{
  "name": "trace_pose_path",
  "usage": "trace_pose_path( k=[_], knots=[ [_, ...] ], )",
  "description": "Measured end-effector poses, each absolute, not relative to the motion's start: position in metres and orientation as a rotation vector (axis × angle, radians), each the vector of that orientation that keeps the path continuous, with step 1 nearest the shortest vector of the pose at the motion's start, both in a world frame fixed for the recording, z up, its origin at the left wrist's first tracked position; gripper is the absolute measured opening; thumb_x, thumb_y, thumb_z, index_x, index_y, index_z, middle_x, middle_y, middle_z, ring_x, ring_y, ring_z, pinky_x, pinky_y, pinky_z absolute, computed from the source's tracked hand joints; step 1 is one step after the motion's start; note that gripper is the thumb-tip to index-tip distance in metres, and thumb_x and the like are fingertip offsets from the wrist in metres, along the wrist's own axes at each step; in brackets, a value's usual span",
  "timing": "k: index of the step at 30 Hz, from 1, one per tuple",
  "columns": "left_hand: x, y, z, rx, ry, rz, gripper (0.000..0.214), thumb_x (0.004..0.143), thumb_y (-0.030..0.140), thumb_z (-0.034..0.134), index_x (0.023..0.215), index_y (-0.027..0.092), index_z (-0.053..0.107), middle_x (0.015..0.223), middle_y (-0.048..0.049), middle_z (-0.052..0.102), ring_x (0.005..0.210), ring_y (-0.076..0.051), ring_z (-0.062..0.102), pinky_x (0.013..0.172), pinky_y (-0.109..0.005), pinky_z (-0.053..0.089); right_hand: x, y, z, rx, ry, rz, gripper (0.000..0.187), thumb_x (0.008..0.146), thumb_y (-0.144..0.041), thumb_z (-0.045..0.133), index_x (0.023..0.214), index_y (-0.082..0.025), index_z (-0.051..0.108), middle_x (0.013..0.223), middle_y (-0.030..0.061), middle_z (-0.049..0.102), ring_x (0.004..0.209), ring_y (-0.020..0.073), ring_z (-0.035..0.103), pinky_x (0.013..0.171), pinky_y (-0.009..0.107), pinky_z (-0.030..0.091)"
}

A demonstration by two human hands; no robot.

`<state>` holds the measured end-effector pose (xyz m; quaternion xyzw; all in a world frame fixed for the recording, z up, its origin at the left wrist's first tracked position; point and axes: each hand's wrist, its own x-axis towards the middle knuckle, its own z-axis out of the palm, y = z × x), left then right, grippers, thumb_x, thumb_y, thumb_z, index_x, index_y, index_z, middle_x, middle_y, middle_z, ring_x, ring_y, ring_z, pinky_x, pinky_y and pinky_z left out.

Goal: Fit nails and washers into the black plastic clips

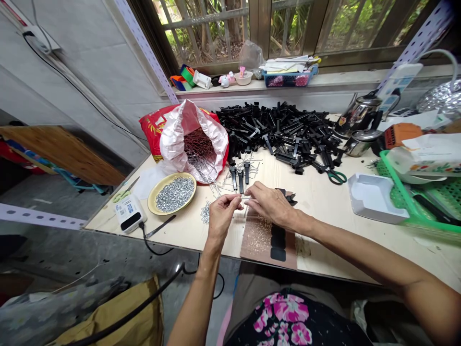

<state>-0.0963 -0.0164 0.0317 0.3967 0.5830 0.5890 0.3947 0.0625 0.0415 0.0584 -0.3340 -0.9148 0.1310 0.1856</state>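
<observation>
My left hand (224,212) pinches one end of a thin metal rod (245,198) between thumb and fingertips. At the rod's other end, the curled fingers of my right hand (271,204) close on it; the exact contact is hard to make out. Just beyond my hands stand several black plastic pieces (241,181) with T-shaped tops, among loose metal rods (252,166). Small silvery metal bits (205,212) lie left of my left hand. Under my right hand is a brown board (255,238) with black pads (278,240) along its right side.
A yellow bowl (154,194) holds small metal pieces. An opened red-and-white bag (171,134) contains many rods. Behind sits a heap of black plastic parts (281,127). To the right are green-handled scissors (337,178), a white tray (374,196) and a green basket (432,217).
</observation>
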Motion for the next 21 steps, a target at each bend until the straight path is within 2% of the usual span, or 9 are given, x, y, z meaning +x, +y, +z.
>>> trace_pose_path(
  k=[5, 9, 14, 17, 21],
  knots=[
    [-0.098, -0.016, 0.031, 0.973, 1.421, 1.423, 0.023, 0.071, 0.032, 0.072, 0.084, 0.013, 0.071, 0.066, -0.0017, 0.065, 0.060, -0.011, 0.059, 0.063, -0.024, 0.049, 0.068, 0.042, 0.052, -0.895, -2.590, 0.333, 0.026, 0.098, -0.029, 0.039, 0.094, -0.016, 0.062, 0.090, 0.0053, 0.058, 0.078, 0.0137, 0.055, 0.064, 0.024, 0.037],
    [-0.100, -0.016, 0.032, 0.907, 1.338, 1.350, 0.027, 0.071, 0.032, 0.073, 0.088, 0.011, 0.070, 0.065, -0.0015, 0.064, 0.061, -0.011, 0.060, 0.066, -0.025, 0.050, 0.071, 0.045, 0.048, -0.806, -2.498, 0.556, 0.023, 0.097, -0.028, 0.043, 0.096, -0.016, 0.062, 0.088, 0.0041, 0.057, 0.078, 0.0127, 0.054, 0.067, 0.023, 0.040],
    [-0.093, -0.014, 0.032, 0.747, 1.169, 1.340, 0.041, 0.075, 0.042, 0.068, 0.100, 0.010, 0.068, 0.080, -0.0057, 0.065, 0.067, -0.011, 0.061, 0.071, -0.027, 0.053, 0.087, 0.044, 0.047, -0.794, -2.379, 0.608, 0.019, 0.095, -0.025, 0.046, 0.091, -0.016, 0.061, 0.086, 0.0036, 0.054, 0.076, 0.0119, 0.053, 0.069, 0.023, 0.041],
    [-0.088, -0.016, 0.028, 0.720, 1.243, 1.346, 0.053, 0.078, 0.051, 0.060, 0.114, 0.012, 0.061, 0.080, -0.0051, 0.063, 0.061, -0.010, 0.059, 0.060, -0.025, 0.052, 0.110, 0.047, 0.042, -0.922, -2.431, 0.504, 0.022, 0.096, -0.030, 0.045, 0.094, -0.017, 0.062, 0.089, 0.0035, 0.056, 0.078, 0.0122, 0.054, 0.067, 0.023, 0.040],
    [-0.075, -0.028, 0.017, 0.805, 1.369, 1.335, 0.060, 0.081, 0.057, 0.053, 0.122, 0.014, 0.056, 0.073, -0.0021, 0.059, 0.049, -0.008, 0.050, 0.041, -0.018, 0.038, 0.147, 0.072, 0.028, -1.119, -2.474, 0.364, 0.024, 0.096, -0.032, 0.044, 0.093, -0.018, 0.064, 0.091, 0.0038, 0.059, 0.084, 0.0140, 0.054, 0.068, 0.024, 0.040]
  ],
)
